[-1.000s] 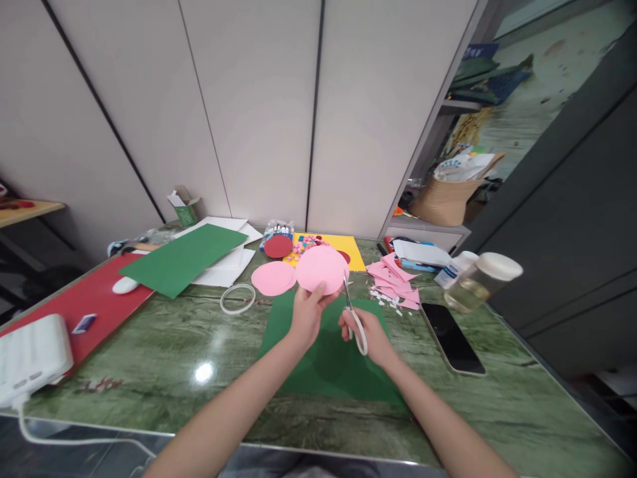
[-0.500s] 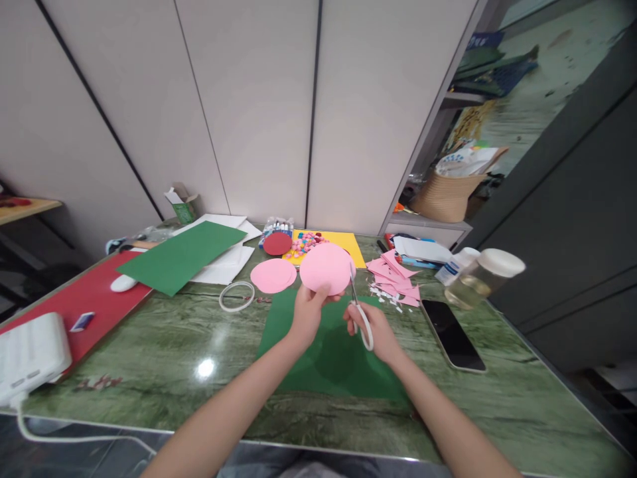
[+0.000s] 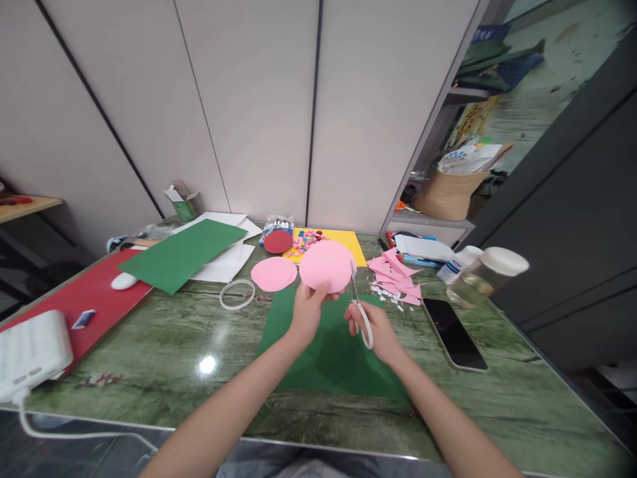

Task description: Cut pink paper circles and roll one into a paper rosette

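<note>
**Pink disc (image 3: 326,267) at scissors**

Scissors (image 3: 367,326) are gripped by the handles in the right hand (image 3: 382,332), blades at the disc's right rim. The disc is pinched in the left hand (image 3: 305,320), thumb on its face. Rim best fed slowly, fingertips kept off the blade line. Rightward travel is bounded by the phone (image 3: 455,334); beyond the right hand, by pink scraps (image 3: 393,273).
</note>
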Available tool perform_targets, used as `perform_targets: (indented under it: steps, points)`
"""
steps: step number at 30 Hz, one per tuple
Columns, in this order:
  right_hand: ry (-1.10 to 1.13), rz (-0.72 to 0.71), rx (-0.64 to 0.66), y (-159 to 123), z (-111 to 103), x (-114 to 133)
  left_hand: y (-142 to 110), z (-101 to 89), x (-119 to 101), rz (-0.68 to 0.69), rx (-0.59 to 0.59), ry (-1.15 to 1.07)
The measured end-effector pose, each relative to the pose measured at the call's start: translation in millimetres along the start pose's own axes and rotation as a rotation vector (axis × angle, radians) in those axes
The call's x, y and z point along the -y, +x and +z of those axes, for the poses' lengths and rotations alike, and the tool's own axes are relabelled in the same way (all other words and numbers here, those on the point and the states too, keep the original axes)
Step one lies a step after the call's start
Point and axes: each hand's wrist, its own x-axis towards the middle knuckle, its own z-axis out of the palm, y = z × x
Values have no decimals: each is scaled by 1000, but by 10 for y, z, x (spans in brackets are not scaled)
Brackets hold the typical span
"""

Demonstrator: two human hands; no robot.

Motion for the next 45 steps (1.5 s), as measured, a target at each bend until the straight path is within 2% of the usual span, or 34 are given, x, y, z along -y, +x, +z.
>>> perform_targets:
  steps: [21, 30, 45]
  points:
    - [3, 26, 24, -6, 44, -11, -3, 27, -102, 23, -77, -82]
    - [-4, 32, 35, -2, 74, -57, 31, -10, -13, 160, -147, 109]
    - [-34, 23, 45, 29, -7, -63, -11, 4, -83, 98, -101, 360]
